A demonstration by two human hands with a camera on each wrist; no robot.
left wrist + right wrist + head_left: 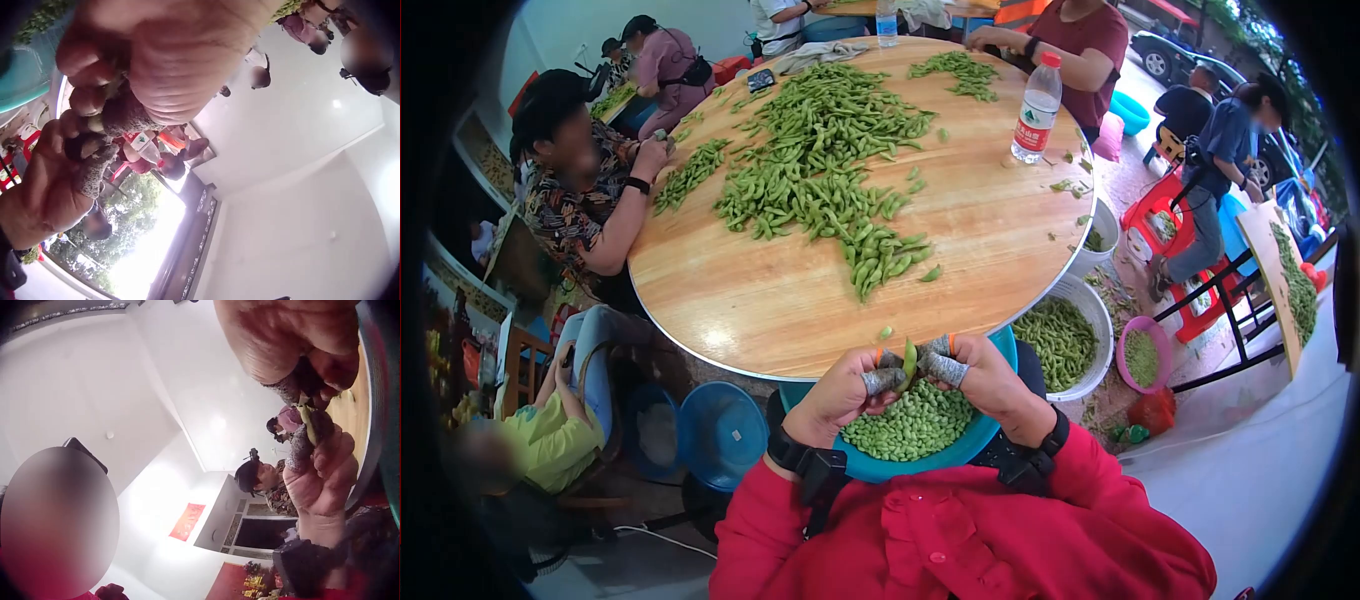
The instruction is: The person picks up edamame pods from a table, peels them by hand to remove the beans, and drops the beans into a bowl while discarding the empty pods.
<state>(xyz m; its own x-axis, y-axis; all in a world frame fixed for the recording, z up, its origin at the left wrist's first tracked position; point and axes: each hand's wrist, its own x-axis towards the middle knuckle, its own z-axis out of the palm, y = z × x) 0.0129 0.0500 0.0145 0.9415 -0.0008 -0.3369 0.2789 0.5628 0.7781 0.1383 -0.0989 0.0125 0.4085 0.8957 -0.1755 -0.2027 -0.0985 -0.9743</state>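
Observation:
In the head view a green soybean pod (910,362) stands upright between both hands, over a teal basin (982,432) of shelled green beans (910,420). The left hand (840,392) pinches the pod between a tape-wrapped thumb and finger. From the other side the right hand (997,385), its thumb wrapped in grey tape as well, pinches at the same pod. Seen from the right wrist, the pod (309,422) spans the narrow gap between the two hands' fingertips. Other fingers of both hands are curled in and partly hidden.
A round wooden table (740,310) bears a large heap of pods (820,150) and a red-capped bottle (1038,110). Right of the basin stand a white bucket of pods (1055,345) and a pink basin (1145,355). Blue basins (722,435) lie left. A person (590,190) sits across.

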